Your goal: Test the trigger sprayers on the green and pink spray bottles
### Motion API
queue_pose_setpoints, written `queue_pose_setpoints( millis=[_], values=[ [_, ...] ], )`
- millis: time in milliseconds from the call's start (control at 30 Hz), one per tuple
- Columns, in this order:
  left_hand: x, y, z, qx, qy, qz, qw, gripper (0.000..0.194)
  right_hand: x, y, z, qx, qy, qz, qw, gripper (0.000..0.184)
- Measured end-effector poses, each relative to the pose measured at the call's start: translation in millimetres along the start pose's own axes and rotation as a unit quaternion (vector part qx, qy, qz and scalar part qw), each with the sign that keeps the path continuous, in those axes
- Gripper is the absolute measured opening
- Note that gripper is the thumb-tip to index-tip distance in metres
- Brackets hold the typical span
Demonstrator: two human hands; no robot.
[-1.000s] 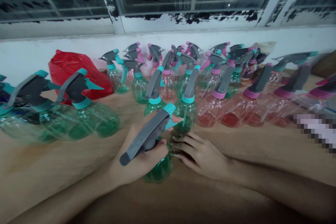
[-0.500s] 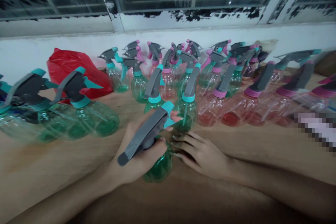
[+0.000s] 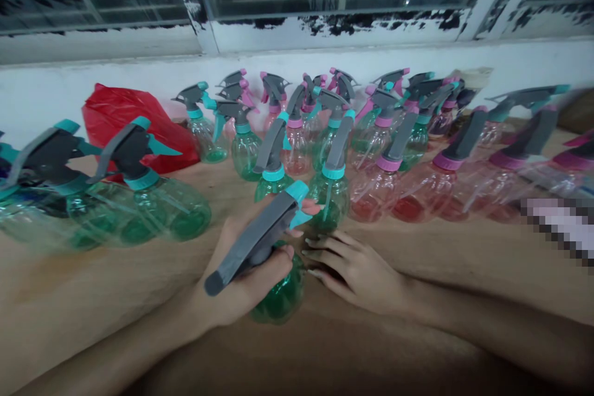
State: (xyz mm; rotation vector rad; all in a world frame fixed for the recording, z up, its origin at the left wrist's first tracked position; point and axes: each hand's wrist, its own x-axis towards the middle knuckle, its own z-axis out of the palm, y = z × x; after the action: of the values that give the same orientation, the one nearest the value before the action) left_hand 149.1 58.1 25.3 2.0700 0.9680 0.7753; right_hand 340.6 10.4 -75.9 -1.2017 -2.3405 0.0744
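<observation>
My left hand (image 3: pixel 245 288) is wrapped round the neck of a green spray bottle (image 3: pixel 281 297) at the near middle of the table. Its grey trigger head with a turquoise nozzle (image 3: pixel 297 190) leans up and to the right over the hand. The bottle's collar is hidden behind my fingers. My right hand (image 3: pixel 355 269) rests on the table just right of the bottle, fingers stretched out toward it and holding nothing. Just beyond both hands stand two green spray bottles with turquoise collars, the nearer right one (image 3: pixel 330 198) close to my left fingertips.
Several green spray bottles (image 3: pixel 188 216) line the left. Pink-collared red spray bottles (image 3: pixel 411 201) form a row at the right, with more bottles behind. A red plastic bag (image 3: pixel 134 117) lies at the back left by the white wall (image 3: pixel 46 83). A blurred-out patch (image 3: pixel 563 226) covers something at right.
The held spray bottle's trigger head has shifted very slightly to the left and down. My right hand has stayed in place.
</observation>
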Motion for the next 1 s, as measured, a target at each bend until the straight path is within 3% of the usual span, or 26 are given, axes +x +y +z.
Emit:
queue_pose_setpoints(
  millis=[100, 1000],
  values=[
    [0.0, 1.4, 2.5, -0.035, -0.005, -0.003, 0.999, 0.039, 0.3, -0.1, -0.7, -0.001, -0.002, 0.001, 1.0, 0.027],
    [2.6, 3.2, 1.8, -0.041, -0.022, 0.005, 0.999, 0.04, -4.3, -3.7, 2.3, -0.063, 0.005, -0.015, 0.998, 0.031]
  ],
)
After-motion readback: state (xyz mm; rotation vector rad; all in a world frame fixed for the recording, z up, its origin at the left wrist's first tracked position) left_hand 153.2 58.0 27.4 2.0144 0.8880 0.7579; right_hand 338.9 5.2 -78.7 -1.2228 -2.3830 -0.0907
